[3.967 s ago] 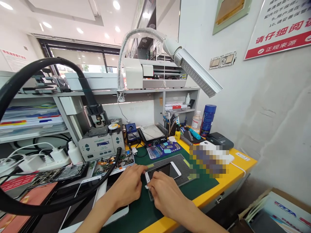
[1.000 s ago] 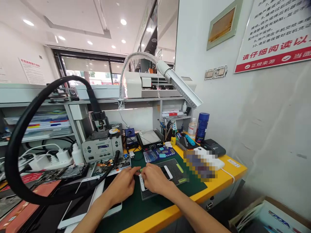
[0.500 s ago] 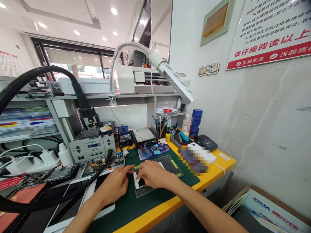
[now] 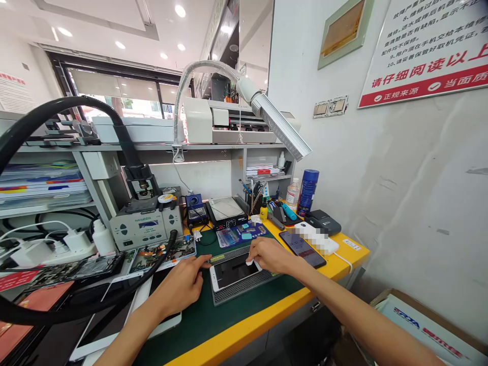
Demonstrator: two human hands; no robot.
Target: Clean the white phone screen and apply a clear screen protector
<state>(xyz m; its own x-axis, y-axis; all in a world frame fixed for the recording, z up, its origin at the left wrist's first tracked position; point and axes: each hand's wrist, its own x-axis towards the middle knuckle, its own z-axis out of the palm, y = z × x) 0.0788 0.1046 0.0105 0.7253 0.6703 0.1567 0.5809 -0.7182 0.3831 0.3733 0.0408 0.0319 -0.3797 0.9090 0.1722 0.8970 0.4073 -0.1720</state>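
A white-framed smartphone (image 4: pixel 233 269) with a dark screen lies face up on a grey textured pad (image 4: pixel 244 287). My right hand (image 4: pixel 270 255) is at the phone's right end, its fingers pinched on a small white wipe (image 4: pixel 249 263) pressed to the glass. Most of the wipe is hidden under the fingers. My left hand (image 4: pixel 183 284) is by the phone's left end, holding nothing. Its index finger is stretched out to the pad's left corner, and the thumb and other fingers curl below. Under the pad is a green mat (image 4: pixel 206 328).
Left of the mat are tablets (image 4: pixel 110 310), a tray of circuit boards (image 4: pixel 163 255) and a black hose (image 4: pixel 114 305). A grey rework station (image 4: pixel 147 231) stands behind. A dark phone (image 4: pixel 305 249) and a white power strip (image 4: pixel 316 239) lie right. A lamp (image 4: pixel 282 127) hangs overhead.
My right hand has moved from the phone's left end to its right end, uncovering most of the screen. My left hand has barely moved. The view has shifted slightly.
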